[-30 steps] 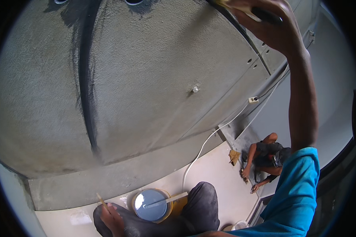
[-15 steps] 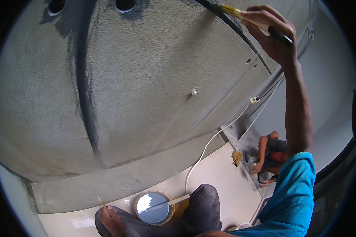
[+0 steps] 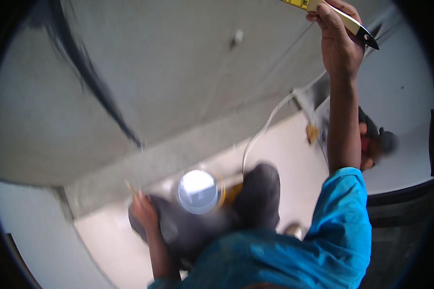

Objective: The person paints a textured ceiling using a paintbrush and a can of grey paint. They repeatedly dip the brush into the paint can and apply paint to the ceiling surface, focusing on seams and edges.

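Note:
My right hand [image 3: 341, 53] is raised at the upper right, closed around a paintbrush [image 3: 345, 20] with a pale handle, black end and yellow band; its bristles lie outside the picture. Low on the left, my left hand [image 3: 144, 210] rests by my knee with its fingers round a thin light-brown stick [image 3: 131, 187], whose kind I cannot make out. Between my legs stands a bucket [image 3: 222, 191] with a yellowish rim, holding shiny grey-blue liquid [image 3: 200, 198]. Ahead is a rough grey wall [image 3: 173, 58] with a dark painted stripe [image 3: 94, 79] running down it.
A white cable [image 3: 271, 117] curves over the pale floor [image 3: 294, 154]. A small fitting [image 3: 237, 36] juts from the wall. To the right, partly behind my arm, another person [image 3: 371, 139] crouches near a crumpled brown piece [image 3: 312, 134]. A pale wall [image 3: 31, 226] stands left.
The view has tilted down, with blur. My right hand and paintbrush now sit at the picture's top edge, the bristles out of sight. My left hand still holds the stick.

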{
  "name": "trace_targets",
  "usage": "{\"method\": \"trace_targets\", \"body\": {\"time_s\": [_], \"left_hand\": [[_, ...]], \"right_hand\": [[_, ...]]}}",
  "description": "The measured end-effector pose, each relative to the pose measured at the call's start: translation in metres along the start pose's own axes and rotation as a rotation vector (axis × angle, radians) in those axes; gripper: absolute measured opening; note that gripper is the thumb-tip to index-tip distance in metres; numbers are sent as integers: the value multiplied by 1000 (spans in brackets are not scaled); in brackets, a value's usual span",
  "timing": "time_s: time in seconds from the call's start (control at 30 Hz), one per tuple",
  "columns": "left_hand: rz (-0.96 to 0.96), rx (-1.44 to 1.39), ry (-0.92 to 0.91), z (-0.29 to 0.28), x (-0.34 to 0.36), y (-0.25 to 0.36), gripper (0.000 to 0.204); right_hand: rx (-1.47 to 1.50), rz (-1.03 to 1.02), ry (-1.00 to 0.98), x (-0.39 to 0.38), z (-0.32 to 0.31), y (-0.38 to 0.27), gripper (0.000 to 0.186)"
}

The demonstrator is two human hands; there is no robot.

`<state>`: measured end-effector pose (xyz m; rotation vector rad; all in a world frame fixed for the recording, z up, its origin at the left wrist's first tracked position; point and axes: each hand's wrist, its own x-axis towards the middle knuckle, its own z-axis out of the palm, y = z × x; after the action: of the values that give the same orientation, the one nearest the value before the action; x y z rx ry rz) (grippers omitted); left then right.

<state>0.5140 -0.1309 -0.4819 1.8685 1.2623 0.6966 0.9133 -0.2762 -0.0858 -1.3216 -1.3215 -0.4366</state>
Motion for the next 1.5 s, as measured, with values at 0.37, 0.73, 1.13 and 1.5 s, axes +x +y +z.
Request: {"method": "trace_targets", "body": {"time_s": [0.37,0.73,1.13,1.5], "left_hand": [[-149,-162,-114,-11,-15,18,39],[-47,-128,-95,-21,-24,32,38],[-6,-31,-42,-34,-26,31,38],[20,69,74,-48,-39,35,37]], "right_hand": [[-145,816,-529,-394,111,-42,17],[-251,802,-603,-441,154,-18,19],[-88,721,-553,-411,125,-56,20],[858,1915,129,-435,101,-5,24]]}}
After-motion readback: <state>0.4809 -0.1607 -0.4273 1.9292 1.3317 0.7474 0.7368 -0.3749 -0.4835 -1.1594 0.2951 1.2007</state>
